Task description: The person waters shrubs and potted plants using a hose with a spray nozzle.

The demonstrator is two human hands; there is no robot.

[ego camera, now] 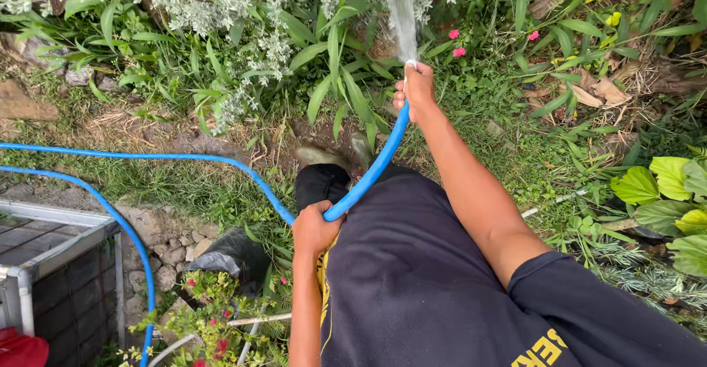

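Both hands grip the blue hose (368, 172): your right hand (416, 91), upper centre, is wrapped round its end, spraying water (401, 13) onto the plants (243, 28); your left hand (315, 228) clasps it mid-frame. You seem mid-watering; next, sweep the nozzle steadily, feeding slack.

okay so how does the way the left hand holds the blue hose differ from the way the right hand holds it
The right hand is stretched out ahead, gripping the blue hose at its very tip, where the water spray leaves toward the plants. The left hand stays close by the body, gripping the hose farther back, where it bends off toward the grass. The right arm is nearly straight; the left is bent. Both hands are closed around the same hose.
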